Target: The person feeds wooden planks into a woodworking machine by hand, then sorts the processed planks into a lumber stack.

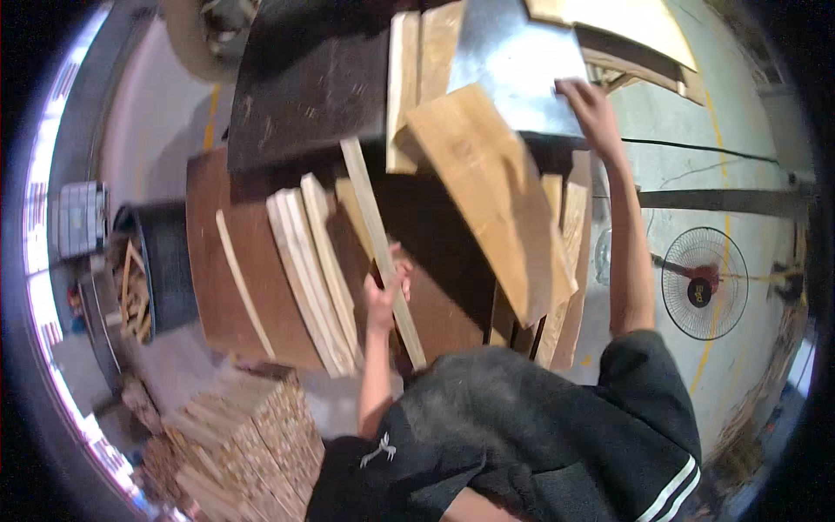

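My left hand is closed around a long, narrow pale wooden slat, held at a slant over the brown worktop. Up at the right, my right hand has its fingers loosely bent, with nothing visible in them, by the shiny metal plate. Below and left of that hand, a wide tan board lies at an angle, apart from my fingers. Several pale strips lie left of my left hand, and one thin strip lies farther left.
A dark panel spans the back. More boards are at top right. A standing fan is on the right. A dark bin with wood scraps is at the left, and stacked lumber is at lower left.
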`<state>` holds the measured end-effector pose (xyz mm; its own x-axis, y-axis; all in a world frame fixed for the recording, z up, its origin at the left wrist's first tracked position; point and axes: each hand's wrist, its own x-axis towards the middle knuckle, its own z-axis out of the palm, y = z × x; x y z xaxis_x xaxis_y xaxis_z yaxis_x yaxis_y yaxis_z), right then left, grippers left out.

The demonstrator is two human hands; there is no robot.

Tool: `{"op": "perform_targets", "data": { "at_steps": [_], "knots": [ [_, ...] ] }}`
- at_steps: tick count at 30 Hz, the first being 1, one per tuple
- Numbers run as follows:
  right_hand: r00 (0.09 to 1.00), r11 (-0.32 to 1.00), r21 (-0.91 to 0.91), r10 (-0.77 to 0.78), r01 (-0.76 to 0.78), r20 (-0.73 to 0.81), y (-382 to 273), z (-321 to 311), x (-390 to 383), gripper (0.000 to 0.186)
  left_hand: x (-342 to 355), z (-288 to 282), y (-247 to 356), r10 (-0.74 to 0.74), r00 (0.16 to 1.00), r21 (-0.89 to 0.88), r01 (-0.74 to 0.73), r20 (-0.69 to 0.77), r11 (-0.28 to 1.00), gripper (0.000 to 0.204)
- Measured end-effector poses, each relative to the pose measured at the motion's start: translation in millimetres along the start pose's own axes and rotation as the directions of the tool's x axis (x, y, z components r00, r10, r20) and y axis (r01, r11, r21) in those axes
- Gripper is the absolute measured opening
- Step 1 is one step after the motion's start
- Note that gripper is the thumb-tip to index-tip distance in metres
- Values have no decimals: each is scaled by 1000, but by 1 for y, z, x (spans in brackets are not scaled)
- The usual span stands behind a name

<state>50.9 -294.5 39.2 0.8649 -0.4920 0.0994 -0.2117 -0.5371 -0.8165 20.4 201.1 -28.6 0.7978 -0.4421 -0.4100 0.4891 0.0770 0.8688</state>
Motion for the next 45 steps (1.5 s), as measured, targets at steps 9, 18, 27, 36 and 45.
{"op": "perform_targets", "data": {
  "at_steps": [9,18,27,36,45],
  "knots": [
    [818,812,101,570,-575,77,38,57,-240,59,20,-14,8,192,812,-821,488,551,295,85],
    [732,655,368,669,-660,124,6,53,-305,68,-7,9,-6,344,930,880,-55,-126,471,80],
    [581,-316,494,-319,-810,749,-10,20,-315,39,-24,-47,-49,629,777,988,75,25,-133,97],
    [730,-522,514,-430,-681,531,-50,11,-290,43,-5,-61,-29,564,818,926,292,-112,-239,91],
    [726,-628,399,-432,-668,535,14,19,-231,32,18,-138,-12,640,765,870,362,-73,-334,85]
  ]
}}
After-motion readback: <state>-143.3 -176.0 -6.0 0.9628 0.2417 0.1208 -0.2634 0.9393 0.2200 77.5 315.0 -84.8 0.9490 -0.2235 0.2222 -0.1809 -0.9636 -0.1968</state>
